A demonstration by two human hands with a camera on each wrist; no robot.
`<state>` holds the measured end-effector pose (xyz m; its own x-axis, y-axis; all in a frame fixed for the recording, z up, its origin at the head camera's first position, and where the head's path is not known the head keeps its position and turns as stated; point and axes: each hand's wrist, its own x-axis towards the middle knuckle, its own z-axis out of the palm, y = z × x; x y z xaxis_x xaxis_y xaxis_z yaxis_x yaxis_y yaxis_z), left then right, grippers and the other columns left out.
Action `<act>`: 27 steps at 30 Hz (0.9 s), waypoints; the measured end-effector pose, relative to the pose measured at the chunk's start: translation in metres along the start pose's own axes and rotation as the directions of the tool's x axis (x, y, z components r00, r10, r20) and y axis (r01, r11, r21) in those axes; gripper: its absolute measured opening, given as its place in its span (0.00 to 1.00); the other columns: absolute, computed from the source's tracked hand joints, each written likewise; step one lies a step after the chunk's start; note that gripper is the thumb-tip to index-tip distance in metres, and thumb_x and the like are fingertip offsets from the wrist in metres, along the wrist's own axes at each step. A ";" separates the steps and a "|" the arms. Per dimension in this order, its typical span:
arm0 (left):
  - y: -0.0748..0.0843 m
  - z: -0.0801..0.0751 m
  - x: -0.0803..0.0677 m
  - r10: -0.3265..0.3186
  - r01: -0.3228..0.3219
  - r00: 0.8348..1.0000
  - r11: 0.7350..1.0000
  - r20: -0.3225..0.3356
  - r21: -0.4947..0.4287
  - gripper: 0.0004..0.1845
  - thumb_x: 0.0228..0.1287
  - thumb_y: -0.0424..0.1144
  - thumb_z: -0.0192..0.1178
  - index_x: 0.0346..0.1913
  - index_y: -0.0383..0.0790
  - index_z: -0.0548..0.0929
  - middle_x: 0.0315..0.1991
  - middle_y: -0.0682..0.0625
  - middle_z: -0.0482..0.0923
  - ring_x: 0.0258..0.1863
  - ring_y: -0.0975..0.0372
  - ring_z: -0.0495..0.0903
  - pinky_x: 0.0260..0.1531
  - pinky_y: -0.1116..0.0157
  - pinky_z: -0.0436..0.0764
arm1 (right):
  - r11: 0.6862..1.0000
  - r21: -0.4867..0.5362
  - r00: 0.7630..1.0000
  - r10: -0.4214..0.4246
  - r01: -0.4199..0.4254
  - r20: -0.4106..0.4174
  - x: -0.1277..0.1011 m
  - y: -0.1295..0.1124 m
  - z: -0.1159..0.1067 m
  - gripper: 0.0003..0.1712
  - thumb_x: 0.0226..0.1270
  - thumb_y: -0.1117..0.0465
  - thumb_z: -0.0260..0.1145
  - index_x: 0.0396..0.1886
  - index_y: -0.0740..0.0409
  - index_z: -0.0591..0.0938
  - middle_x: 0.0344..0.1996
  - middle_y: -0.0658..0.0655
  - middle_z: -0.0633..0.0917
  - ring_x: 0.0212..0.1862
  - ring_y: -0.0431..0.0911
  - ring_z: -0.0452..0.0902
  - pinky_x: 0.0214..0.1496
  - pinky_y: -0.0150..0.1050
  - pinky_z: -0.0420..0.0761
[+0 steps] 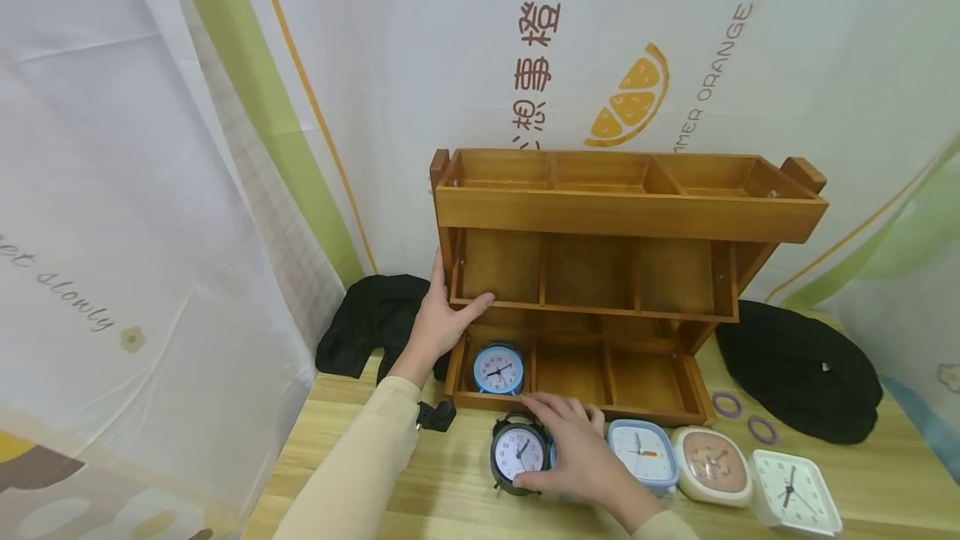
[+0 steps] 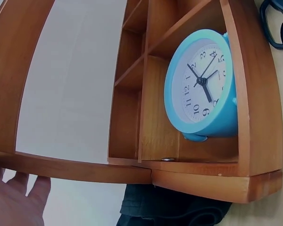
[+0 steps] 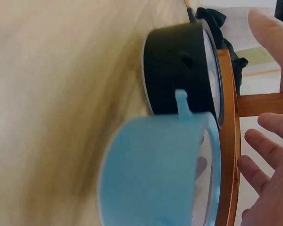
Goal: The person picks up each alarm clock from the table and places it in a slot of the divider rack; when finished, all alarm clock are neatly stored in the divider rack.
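Closest in, the right hand [image 1: 581, 457] lies with fingers relaxed and spread over a small blue clock [image 3: 160, 174] on the tabletop [image 1: 420, 490], mostly hiding it, with the black alarm clock [image 1: 517, 452] just beside it on the left. A row of square clocks [image 1: 712, 465] runs off to the right. Further back, the left hand [image 1: 438, 319] grips the wooden shelf [image 1: 630, 215] at its left edge, thumb hooked over the middle tier. A light blue clock [image 1: 498, 369] sits in the bottom left compartment.
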<state>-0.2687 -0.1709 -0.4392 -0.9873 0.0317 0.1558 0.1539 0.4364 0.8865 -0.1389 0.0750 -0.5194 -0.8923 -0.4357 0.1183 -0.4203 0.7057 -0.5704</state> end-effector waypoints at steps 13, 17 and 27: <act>-0.003 -0.001 0.002 0.041 -0.041 0.999 0.999 0.001 -0.003 0.62 0.63 0.64 0.70 0.82 0.76 0.30 0.84 0.54 0.48 0.81 0.50 0.55 0.74 0.41 0.60 | 0.992 -0.123 0.998 0.017 -0.011 0.053 -0.004 -0.006 0.025 0.61 0.43 0.26 0.80 0.76 0.46 0.74 0.67 0.49 0.77 0.62 0.52 0.71 0.62 0.74 0.59; -0.004 0.000 0.002 0.047 -0.047 0.999 0.999 0.002 -0.010 0.62 0.64 0.64 0.70 0.82 0.76 0.30 0.84 0.54 0.47 0.81 0.50 0.55 0.74 0.41 0.60 | 0.987 -0.157 0.999 0.035 -0.033 0.009 -0.004 -0.005 0.028 0.62 0.41 0.26 0.81 0.76 0.47 0.74 0.65 0.49 0.78 0.61 0.51 0.73 0.62 0.72 0.60; -0.003 0.000 0.001 0.034 -0.034 0.999 0.999 0.005 -0.015 0.62 0.64 0.64 0.70 0.82 0.73 0.29 0.85 0.54 0.46 0.81 0.50 0.54 0.75 0.41 0.60 | 0.988 -0.138 0.997 0.065 -0.069 -0.030 -0.006 -0.003 0.030 0.56 0.37 0.27 0.84 0.67 0.47 0.80 0.56 0.45 0.82 0.55 0.48 0.76 0.62 0.72 0.60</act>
<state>-0.2705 -0.1717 -0.4416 -0.9816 0.0508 0.1842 0.1883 0.4218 0.8869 -0.1274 0.0593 -0.5428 -0.9224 -0.3717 0.1050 -0.3765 0.8045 -0.4594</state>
